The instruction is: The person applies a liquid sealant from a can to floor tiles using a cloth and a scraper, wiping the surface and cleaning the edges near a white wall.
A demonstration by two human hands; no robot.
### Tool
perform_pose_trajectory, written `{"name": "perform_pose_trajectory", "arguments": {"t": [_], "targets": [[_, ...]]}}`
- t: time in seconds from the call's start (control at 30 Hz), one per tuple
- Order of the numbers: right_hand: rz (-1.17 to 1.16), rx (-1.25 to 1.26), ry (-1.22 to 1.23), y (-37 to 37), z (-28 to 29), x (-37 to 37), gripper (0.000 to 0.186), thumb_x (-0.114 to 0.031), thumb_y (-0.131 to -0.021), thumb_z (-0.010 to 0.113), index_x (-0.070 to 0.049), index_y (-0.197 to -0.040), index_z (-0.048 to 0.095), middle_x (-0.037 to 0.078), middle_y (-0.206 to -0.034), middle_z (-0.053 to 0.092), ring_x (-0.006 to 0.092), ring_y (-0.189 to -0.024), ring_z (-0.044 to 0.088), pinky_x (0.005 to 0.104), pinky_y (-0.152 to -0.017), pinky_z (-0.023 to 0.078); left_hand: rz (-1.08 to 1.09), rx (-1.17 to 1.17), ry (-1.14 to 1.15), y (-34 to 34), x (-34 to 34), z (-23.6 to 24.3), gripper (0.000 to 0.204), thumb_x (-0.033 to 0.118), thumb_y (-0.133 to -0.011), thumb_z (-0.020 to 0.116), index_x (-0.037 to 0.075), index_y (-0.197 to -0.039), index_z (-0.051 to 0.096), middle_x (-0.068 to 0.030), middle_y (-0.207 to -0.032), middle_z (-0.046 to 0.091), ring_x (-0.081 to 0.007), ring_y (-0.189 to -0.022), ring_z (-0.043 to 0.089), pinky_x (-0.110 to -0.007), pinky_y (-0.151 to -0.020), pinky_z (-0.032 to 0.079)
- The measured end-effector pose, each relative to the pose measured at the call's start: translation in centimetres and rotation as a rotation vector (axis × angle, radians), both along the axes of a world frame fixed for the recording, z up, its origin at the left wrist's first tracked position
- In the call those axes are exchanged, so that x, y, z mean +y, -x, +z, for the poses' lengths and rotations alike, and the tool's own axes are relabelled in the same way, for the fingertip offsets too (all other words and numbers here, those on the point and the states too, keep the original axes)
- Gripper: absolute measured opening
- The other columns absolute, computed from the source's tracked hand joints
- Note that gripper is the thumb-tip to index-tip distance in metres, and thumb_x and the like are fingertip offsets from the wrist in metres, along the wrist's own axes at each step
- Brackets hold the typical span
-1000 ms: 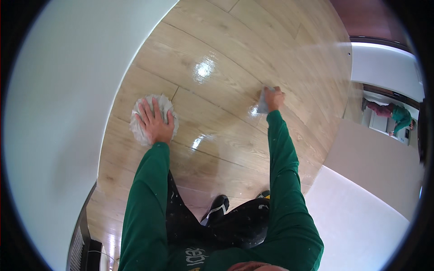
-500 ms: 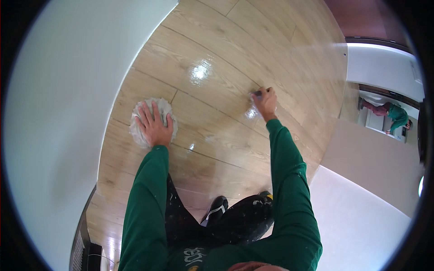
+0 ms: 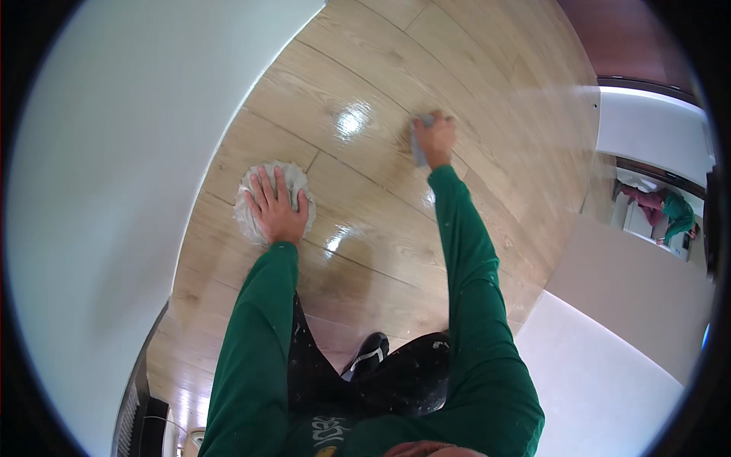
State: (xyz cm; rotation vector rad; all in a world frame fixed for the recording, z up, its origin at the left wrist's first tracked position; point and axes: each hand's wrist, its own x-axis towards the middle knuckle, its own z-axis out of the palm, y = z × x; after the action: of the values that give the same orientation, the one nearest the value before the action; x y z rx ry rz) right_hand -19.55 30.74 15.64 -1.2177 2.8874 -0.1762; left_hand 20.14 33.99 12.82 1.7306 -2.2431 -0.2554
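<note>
On the wood-look floor [image 3: 365,194]: a whitish cloth [image 3: 250,224] and a grey pad [image 3: 419,152], each under one hand.
The left hand [image 3: 279,218] lies flat upon the crumpled, nearly round cloth, fingers spread, its grip released; the right hand [image 3: 436,143], well apart, has its grip closed around the pad, whose long axis points almost straight away from the person.

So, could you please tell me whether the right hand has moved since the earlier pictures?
Yes, the right hand has moved leftward and forward, judged against the short floor seam beside the pale cloth.
</note>
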Motion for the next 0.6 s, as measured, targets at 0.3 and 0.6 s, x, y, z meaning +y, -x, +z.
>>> {"name": "perform_pose_trajectory", "arguments": {"t": [0.3,0.6], "targets": [[0.496,-0.026,-0.138,-11.9,0.0,-11.2,0.051,-0.05,-0.086,0.079,-0.011,-0.118,0.072,0.018,-0.121,0.061,0.0382,-0.118,0.06,0.0515,-0.094,0.052,-0.001,0.007,0.0,-0.2,-0.3,-0.1,0.075,0.046,-0.093,0.066,0.01,-0.157,0.05,-0.0222,-0.17,0.034,-0.0435,-0.157,0.032,-0.064,-0.127,0.022],[0.577,0.041,-0.183,-19.4,0.6,-21.7,0.046,-0.048,-0.091,0.071,-0.012,-0.12,0.072,0.017,-0.122,0.062,0.0348,-0.115,0.061,0.0506,-0.09,0.05,0.008,0.012,-0.055,-0.5,-0.3,0.4,0.074,0.046,-0.095,0.065,0.009,-0.157,0.05,-0.0236,-0.17,0.034,-0.0441,-0.158,0.029,-0.064,-0.128,0.019]]}}
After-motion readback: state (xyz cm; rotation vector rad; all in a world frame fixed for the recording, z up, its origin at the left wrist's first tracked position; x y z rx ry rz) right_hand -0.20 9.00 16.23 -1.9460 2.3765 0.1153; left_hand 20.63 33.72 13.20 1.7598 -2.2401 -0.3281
